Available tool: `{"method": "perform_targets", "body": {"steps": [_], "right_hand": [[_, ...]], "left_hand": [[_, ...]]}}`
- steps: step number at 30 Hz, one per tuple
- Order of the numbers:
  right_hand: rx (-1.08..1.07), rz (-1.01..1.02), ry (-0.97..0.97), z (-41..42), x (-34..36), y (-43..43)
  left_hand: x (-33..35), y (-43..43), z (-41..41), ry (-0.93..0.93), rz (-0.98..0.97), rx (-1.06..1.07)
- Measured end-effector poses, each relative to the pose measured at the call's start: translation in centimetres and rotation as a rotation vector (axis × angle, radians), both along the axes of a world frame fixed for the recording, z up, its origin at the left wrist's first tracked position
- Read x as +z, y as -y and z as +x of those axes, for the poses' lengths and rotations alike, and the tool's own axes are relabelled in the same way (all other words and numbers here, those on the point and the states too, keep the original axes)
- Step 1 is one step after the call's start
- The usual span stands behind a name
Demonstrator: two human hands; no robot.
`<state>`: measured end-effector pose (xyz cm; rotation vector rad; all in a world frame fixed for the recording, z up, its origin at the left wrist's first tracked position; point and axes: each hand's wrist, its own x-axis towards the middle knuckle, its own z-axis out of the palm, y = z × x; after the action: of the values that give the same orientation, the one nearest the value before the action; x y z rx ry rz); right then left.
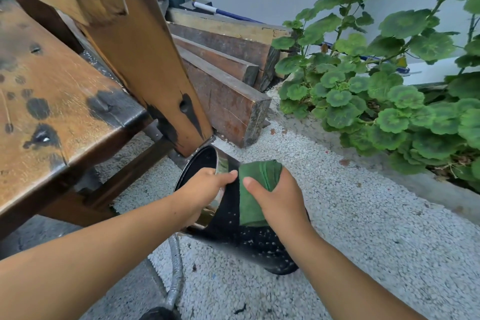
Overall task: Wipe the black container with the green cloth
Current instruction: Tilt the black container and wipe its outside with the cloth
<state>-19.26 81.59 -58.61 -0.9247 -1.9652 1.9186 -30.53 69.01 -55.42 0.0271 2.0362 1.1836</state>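
Observation:
A black container (249, 241) with a shiny metal band at its rim and pale specks on its wall is tilted over the gravel, its mouth facing left toward the bench. My left hand (205, 189) grips the rim, fingers inside and thumb across the band. My right hand (278, 202) holds a folded green cloth (255, 189) and presses it against the container's outer wall just behind the rim. The container's far side and base are partly hidden by my right forearm.
A stained wooden bench (52, 101) with a slanted leg (145, 60) stands close at the left. Stacked timber beams (226, 80) lie behind. Leafy green plants (376, 91) fill a raised bed on the right. White gravel (363, 228) covers the ground; a grey hose (176, 275) runs below.

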Motion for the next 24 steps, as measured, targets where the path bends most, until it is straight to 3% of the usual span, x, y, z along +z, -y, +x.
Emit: {"method": "perform_targets", "body": {"steps": [7, 15, 24], "right_hand": [[0.061, 0.044, 0.066, -1.3, 0.8, 2.2], [0.113, 0.279, 0.164, -1.9, -0.2, 0.7], [0.060, 0.357, 0.304, -0.7, -3.2, -2.7]], "left_hand": [[-0.5, -2.1, 0.9, -0.074, 0.007, 0.223], [-0.5, -2.2, 1.4, -0.049, 0.095, 0.230], [-0.6, -1.8, 0.7, -0.100, 0.005, 0.267]]}}
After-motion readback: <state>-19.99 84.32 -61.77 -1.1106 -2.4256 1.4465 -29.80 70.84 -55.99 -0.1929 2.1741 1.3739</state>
